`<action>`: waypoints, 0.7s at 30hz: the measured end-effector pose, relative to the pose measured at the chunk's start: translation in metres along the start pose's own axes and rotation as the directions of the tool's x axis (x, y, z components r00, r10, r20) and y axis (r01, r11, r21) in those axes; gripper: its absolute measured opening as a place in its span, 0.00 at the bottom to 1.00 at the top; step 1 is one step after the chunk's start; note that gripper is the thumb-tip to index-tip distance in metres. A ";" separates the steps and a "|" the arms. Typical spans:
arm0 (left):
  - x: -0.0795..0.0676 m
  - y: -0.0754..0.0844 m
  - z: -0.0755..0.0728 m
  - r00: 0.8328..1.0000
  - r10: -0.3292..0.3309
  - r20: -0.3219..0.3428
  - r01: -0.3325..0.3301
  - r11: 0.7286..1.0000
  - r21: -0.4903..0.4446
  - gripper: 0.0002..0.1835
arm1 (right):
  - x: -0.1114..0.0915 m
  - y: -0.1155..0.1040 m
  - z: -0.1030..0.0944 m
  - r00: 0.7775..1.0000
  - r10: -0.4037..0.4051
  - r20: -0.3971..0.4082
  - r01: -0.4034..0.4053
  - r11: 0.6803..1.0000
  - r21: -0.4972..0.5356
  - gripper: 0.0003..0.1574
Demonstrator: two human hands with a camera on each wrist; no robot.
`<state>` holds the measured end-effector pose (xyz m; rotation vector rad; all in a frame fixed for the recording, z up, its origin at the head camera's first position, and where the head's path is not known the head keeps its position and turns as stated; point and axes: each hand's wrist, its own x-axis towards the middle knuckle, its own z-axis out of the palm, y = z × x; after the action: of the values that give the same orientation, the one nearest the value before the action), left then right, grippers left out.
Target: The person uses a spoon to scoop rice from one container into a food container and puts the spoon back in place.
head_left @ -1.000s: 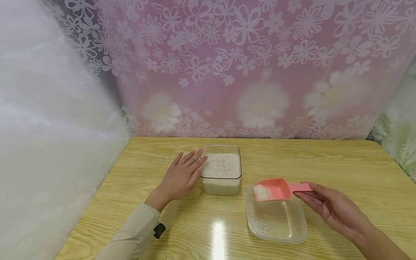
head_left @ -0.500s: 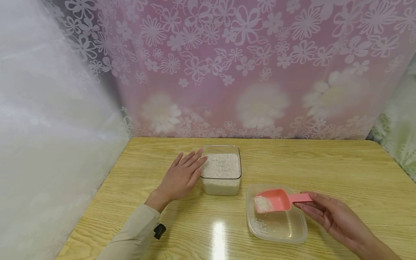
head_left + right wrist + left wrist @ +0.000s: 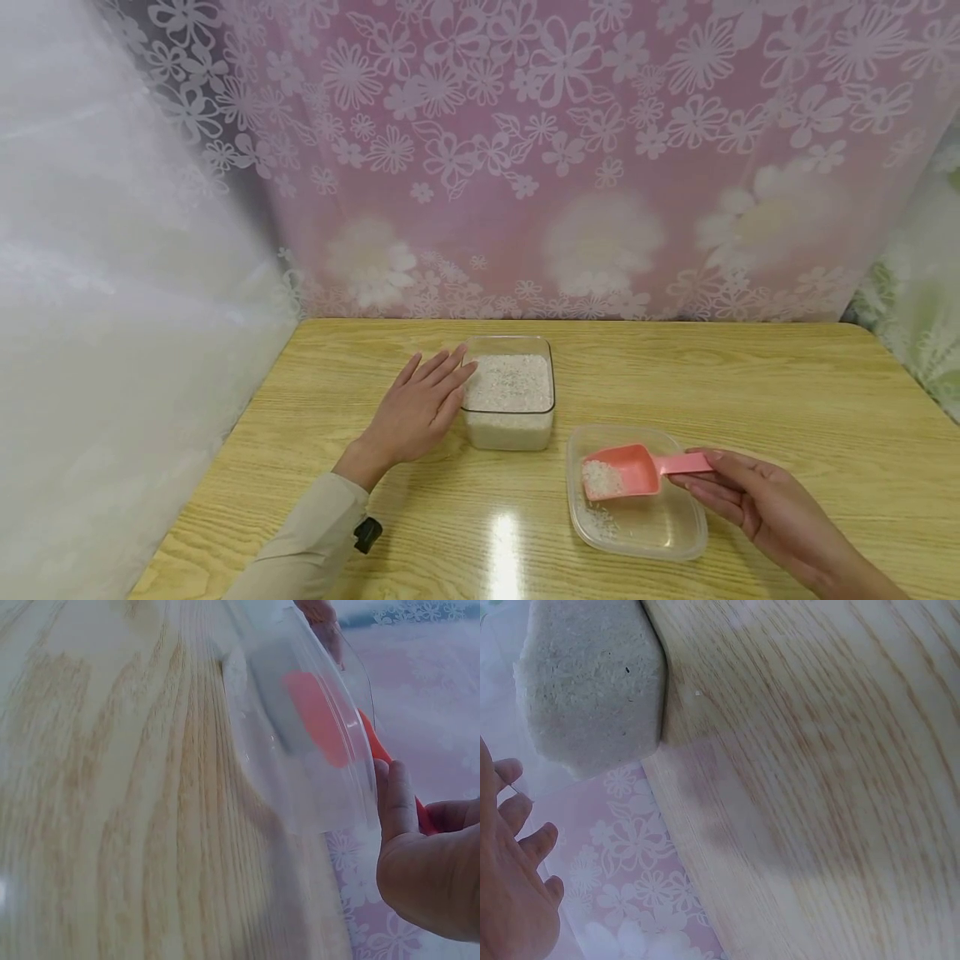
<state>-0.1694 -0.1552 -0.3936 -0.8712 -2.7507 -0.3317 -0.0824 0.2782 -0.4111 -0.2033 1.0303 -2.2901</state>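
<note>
My right hand (image 3: 772, 512) pinches the handle of a pink scoop (image 3: 641, 471) between thumb and fingers. A small heap of rice (image 3: 602, 481) lies at the scoop's left end. Below the scoop stands a clear plastic container (image 3: 671, 546) with some loose rice on its bottom; in the right wrist view the scoop's pink shows through the wall of this container (image 3: 262, 772). My left hand (image 3: 412, 412), fingers straight, rests against the left rim of a clear square box (image 3: 510, 433) filled with rice. In the left wrist view part of that hand (image 3: 517, 885) shows.
Both containers stand on a wood-grain table (image 3: 787, 375), the rice box farther back and to the left of the plastic one. A flowered pink curtain (image 3: 525, 208) hangs behind the table, and a whitish sheet (image 3: 135, 333) hangs at the left.
My right hand has brought the scoop toward me and slightly left, lower over the plastic container. The rice stays in the scoop. My left hand keeps its place at the rice box.
</note>
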 end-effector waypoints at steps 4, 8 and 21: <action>0.000 0.000 0.000 1.000 0.003 -0.002 -0.003 1.000 -0.009 0.25 | 0.001 0.001 0.003 1.000 -0.014 -0.025 0.011 0.997 -0.079 0.25; 0.000 0.000 0.000 1.000 0.006 -0.003 -0.006 1.000 -0.016 0.25 | 0.002 0.002 0.005 0.999 -0.030 -0.039 0.024 0.991 -0.135 0.25; 0.000 0.001 -0.001 1.000 -0.001 0.002 0.001 1.000 -0.029 0.25 | 0.000 -0.004 0.009 0.978 -0.027 -0.209 -0.029 0.964 -0.263 0.20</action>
<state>-0.1684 -0.1551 -0.3928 -0.8780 -2.7549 -0.3715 -0.0809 0.2740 -0.4019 -0.0674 1.4470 -2.2009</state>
